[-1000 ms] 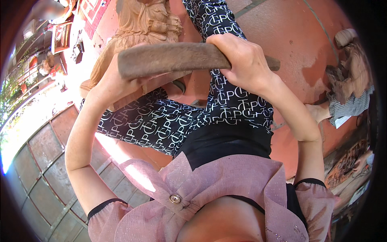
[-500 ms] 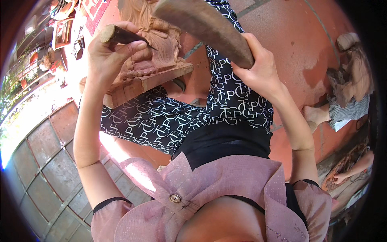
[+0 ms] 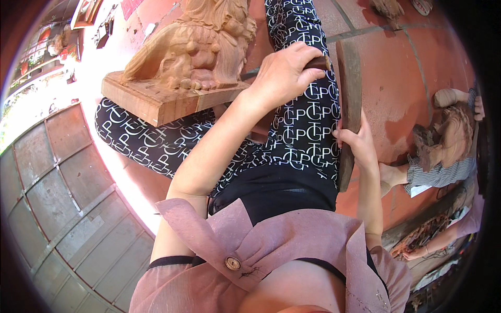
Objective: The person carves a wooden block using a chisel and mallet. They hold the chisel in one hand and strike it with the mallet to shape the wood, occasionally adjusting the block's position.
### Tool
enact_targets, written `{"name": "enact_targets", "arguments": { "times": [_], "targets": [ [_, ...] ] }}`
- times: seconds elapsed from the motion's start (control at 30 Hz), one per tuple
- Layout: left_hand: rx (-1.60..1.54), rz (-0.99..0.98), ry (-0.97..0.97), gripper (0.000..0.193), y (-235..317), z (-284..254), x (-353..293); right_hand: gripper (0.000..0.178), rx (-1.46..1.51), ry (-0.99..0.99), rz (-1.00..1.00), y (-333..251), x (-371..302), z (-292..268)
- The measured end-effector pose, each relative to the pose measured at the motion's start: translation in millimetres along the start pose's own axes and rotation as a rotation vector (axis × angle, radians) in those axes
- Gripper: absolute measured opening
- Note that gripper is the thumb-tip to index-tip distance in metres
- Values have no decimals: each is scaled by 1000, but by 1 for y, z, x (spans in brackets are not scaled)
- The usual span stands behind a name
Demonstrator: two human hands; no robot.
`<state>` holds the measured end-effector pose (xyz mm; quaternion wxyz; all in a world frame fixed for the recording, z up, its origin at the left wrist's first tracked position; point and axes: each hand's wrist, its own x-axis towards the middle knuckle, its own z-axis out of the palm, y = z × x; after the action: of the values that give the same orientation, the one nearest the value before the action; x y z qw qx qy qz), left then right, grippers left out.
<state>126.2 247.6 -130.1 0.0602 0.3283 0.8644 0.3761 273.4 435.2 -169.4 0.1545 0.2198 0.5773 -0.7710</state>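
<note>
A carved wooden figure point(image 3: 190, 62) on a thick wooden base point(image 3: 133, 101) rests by my legs at the upper left. My left hand point(image 3: 284, 73) is away from the carving, over my right thigh, closed around a carving chisel point(image 3: 317, 63). Only the chisel's dark handle end shows; its blade is hidden. At my right thigh, my right hand point(image 3: 360, 141) grips a long, flat wooden mallet point(image 3: 349, 78), which lies lengthwise in view. The chisel's handle end points toward the mallet, with a small gap between them.
Red floor tiles point(image 3: 386, 68) surround me. At the right, another carved wooden piece point(image 3: 449, 138) is beside a co-worker's foot point(image 3: 394, 175). A co-worker's forearm point(image 3: 443, 240) shows lower right. Grey metal panels point(image 3: 73, 182) stand at the left.
My left hand has left the carving and swung right with the chisel. My right hand has come down, turning the mallet from slanted to lengthwise. The view has shifted.
</note>
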Motion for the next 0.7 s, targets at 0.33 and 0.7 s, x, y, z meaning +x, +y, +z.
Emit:
{"name": "enact_targets", "arguments": {
  "times": [0.33, 0.7],
  "targets": [
    [13, -170, 189, 30, -21, -15, -1, 68, 125, -93, 152, -3, 8, 12],
    [67, -268, 153, 32, -27, -14, -3, 70, 76, -124, 120, -15, 10, 21]
  ]
}}
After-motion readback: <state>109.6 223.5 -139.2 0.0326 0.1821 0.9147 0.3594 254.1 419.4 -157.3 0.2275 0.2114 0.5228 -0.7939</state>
